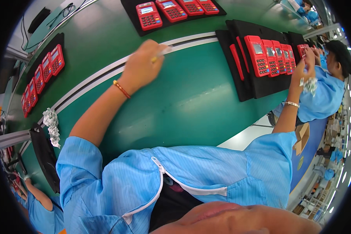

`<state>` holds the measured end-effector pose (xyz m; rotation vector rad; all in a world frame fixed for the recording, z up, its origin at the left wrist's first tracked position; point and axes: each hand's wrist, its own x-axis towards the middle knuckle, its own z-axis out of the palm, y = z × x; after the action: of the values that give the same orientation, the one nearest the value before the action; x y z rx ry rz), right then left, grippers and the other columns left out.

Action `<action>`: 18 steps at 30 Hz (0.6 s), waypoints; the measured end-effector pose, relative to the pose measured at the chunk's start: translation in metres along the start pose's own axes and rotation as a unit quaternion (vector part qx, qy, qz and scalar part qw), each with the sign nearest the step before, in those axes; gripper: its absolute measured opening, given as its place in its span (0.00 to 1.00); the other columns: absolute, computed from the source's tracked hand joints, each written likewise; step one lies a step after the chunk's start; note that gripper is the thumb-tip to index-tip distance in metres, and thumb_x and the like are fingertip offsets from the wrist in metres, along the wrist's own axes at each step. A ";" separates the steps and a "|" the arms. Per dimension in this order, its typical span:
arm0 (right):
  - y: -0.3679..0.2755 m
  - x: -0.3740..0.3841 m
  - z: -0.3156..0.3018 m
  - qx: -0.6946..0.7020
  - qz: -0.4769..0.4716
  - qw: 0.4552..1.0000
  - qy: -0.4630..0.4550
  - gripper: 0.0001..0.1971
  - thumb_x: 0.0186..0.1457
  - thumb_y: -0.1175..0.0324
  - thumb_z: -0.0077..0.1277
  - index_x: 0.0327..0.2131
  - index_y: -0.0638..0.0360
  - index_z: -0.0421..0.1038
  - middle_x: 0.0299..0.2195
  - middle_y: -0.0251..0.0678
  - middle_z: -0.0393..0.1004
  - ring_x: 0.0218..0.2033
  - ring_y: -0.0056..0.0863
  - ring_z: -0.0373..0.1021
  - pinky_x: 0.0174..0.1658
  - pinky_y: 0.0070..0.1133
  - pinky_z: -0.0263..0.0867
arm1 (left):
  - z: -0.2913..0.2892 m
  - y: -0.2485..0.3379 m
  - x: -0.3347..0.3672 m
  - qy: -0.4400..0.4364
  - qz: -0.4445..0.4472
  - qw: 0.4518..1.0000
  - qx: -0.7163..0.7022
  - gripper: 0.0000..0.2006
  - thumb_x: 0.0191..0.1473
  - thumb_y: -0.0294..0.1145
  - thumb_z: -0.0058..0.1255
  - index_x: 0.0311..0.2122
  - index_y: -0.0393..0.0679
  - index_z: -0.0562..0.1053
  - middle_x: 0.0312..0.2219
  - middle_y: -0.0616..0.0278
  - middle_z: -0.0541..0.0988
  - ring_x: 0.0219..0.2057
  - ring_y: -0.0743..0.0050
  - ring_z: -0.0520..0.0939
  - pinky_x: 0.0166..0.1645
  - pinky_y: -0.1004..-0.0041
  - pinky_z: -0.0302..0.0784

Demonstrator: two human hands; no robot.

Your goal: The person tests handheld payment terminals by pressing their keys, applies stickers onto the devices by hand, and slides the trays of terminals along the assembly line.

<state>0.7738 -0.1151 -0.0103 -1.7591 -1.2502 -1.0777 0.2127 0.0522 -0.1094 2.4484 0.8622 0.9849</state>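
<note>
My left hand is raised over the rail at the middle of the bench, blurred by motion. Its fingers pinch a small pale piece with a yellow spot, too smeared to name. Far to the right, my right hand is beside a row of red card payment terminals, fingers curled. Crumpled white printed film hangs at its palm and wrist. Just past the fingertips is another red terminal; whether they touch it I cannot tell. The row stands on a black foam mat.
More red terminals lie on a black mat at the far side and on another mat at left. A crumpled wad of white film lies near the bench's left end. A co-worker in blue sits close at right. A metal rail crosses the green bench.
</note>
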 end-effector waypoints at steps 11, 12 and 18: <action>-0.270 0.048 0.310 0.021 0.015 0.863 -0.504 0.25 0.69 0.48 0.42 0.60 0.51 0.68 0.56 0.45 0.73 0.57 0.39 0.69 0.60 0.34 0.62 | -0.029 -0.047 -0.009 0.054 -0.040 0.994 0.083 0.17 0.55 0.28 0.51 0.51 0.52 0.77 0.48 0.61 0.78 0.44 0.54 0.83 0.46 0.60 0.81; -0.280 0.040 0.318 0.119 0.096 0.789 -0.595 0.25 0.70 0.47 0.39 0.63 0.48 0.66 0.56 0.45 0.72 0.59 0.37 0.68 0.62 0.35 0.61 | -0.031 -0.050 -0.017 0.056 -0.055 0.994 0.081 0.17 0.55 0.28 0.51 0.50 0.53 0.77 0.48 0.61 0.79 0.43 0.54 0.83 0.45 0.60 0.82; -0.105 0.020 0.395 0.248 0.353 0.739 -0.518 0.52 0.61 0.24 0.29 0.62 0.69 0.65 0.54 0.48 0.76 0.55 0.34 0.73 0.63 0.27 0.62 | -0.061 -0.076 -0.004 0.058 -0.072 0.989 0.116 0.10 0.56 0.35 0.53 0.43 0.51 0.80 0.42 0.61 0.80 0.38 0.54 0.83 0.41 0.60 0.82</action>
<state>0.7652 0.2733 -0.1401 -2.0987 -1.0599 0.7595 0.1361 0.1128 -0.1091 2.4920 1.2391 1.0326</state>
